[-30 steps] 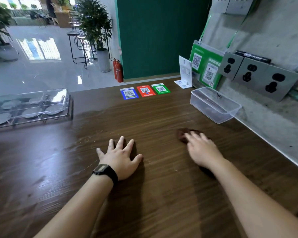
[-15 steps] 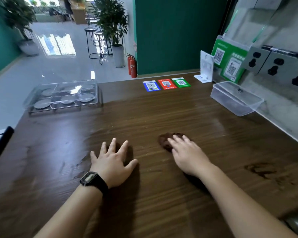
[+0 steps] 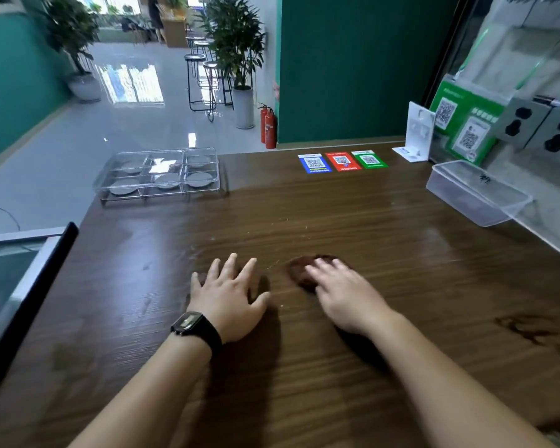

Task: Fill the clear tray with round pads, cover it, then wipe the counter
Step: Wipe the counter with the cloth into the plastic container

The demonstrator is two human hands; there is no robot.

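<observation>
Though blurred, cloth (image 3: 299, 272) seemingly beneath right hand (image 3: 349, 295)

No words or numbers were legible. A blue sticker (image 3: 315, 163), a red sticker (image 3: 342, 161) and a green sticker (image 3: 370, 159), each bearing a QR code, lay in a row on the counter (image 3: 304, 221). The green placard (image 3: 461, 106) by the wall carried two more, its print blurred.

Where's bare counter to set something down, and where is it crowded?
Bare wood lies between the clear tray and the QR cards, and across the middle from them to the left hand. Right of the right hand and cloth, nearer than the tub, is free too. Crowded: far right corner, with tub, white stand and green sign.
</observation>
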